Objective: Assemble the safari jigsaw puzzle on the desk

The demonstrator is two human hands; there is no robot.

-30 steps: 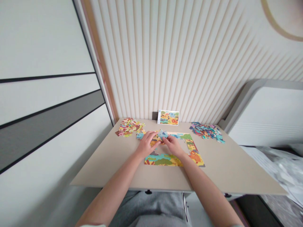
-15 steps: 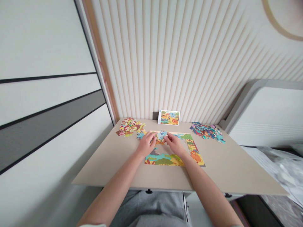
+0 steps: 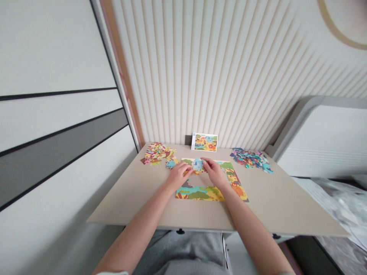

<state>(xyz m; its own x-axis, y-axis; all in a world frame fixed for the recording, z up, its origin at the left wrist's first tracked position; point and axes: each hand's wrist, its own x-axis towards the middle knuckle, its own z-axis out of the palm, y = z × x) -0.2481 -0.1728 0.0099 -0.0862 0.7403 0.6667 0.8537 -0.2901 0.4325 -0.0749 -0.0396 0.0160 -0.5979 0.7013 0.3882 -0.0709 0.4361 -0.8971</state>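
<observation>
A partly assembled animal jigsaw (image 3: 200, 193) lies on the table, its border joined around an open middle. Between my two hands is a light-blue puzzle section (image 3: 197, 164), over the upper part of the jigsaw. My right hand (image 3: 212, 170) pinches the right edge of this blue section. My left hand (image 3: 179, 175) is at its lower left, fingers drawn together; whether they grip a piece is too small to tell. A few blue and yellow pieces (image 3: 171, 163) lie just left of the jigsaw, beyond my left hand.
A picture card (image 3: 204, 142) leans against the ribbed wall behind the table (image 3: 137, 202). One loose pile of pieces (image 3: 157, 152) sits at the back left, another darker pile (image 3: 251, 158) at the back right.
The blue section has shifted slightly right and tilted in my right hand's fingers. My left hand has moved a little right and down, with its fingers now closer together.
</observation>
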